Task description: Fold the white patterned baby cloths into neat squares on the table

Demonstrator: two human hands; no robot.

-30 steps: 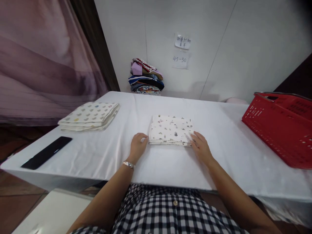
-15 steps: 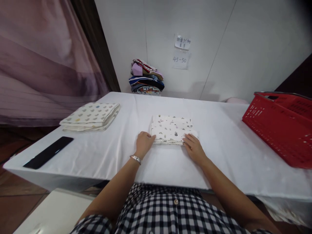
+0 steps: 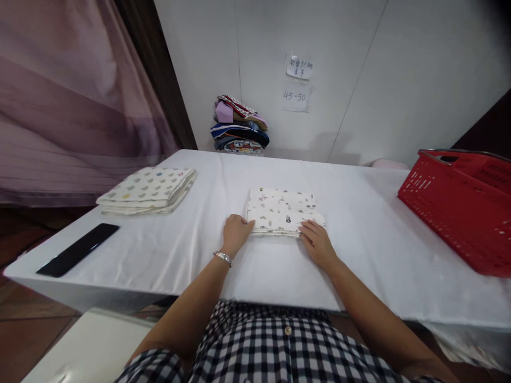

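A folded white cloth (image 3: pixel 279 210) printed with small scattered motifs lies flat in the middle of the white-covered table (image 3: pixel 359 239). At its left front corner is my left hand (image 3: pixel 237 233), thumb against the near edge and fingers bent along the side, closed on that corner; part of the fingers is hidden. My right hand (image 3: pixel 317 244) rests on the right front corner, with its fingers stretched out flat over the top layer. The layered front edge of the cloth shows between both hands.
Another folded patterned cloth (image 3: pixel 147 189) lies at the table's left, with a black phone-like slab (image 3: pixel 77 250) before it. On the right stands a red basket (image 3: pixel 455 213). A pile of folded fabrics (image 3: pixel 239 127) sits behind the table against the wall, below paper signs (image 3: pixel 297 82).
Both hands stay at the cloth's front corners, and the cloth keeps its place and shape. The view has shifted very slightly.
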